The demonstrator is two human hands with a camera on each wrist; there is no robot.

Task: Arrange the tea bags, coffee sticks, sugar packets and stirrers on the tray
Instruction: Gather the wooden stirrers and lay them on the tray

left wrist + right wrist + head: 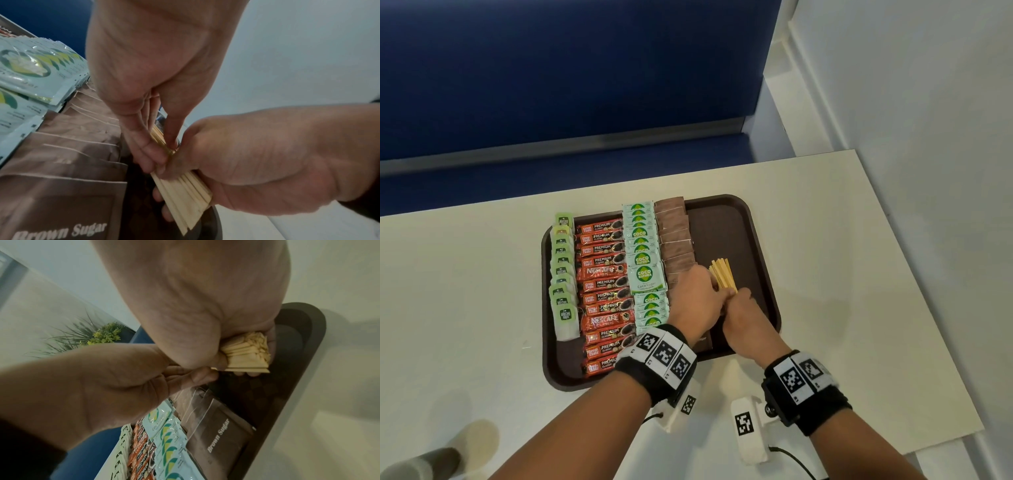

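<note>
A dark brown tray (758, 240) lies on the table. It holds columns of green-tagged tea bags (563, 274), red coffee sticks (606, 291), Coco sugar packets (645, 263) and brown sugar packets (676, 240). Over the tray's bare right part, both hands hold a bundle of wooden stirrers (722, 274). My left hand (712, 291) pinches the bundle's middle between fingers and thumb (148, 146). My right hand (739, 299) grips the near end in a fist, and the stirrer ends (246, 353) stick out of it. The stirrers (185, 194) hang just above the tray floor.
The white table (859, 274) ends close to the tray's right side. A blue bench (551, 102) runs behind it and a white wall stands at the right. A greyish cup-like object (424, 462) sits at the near left. A green plant (102, 335) stands further off.
</note>
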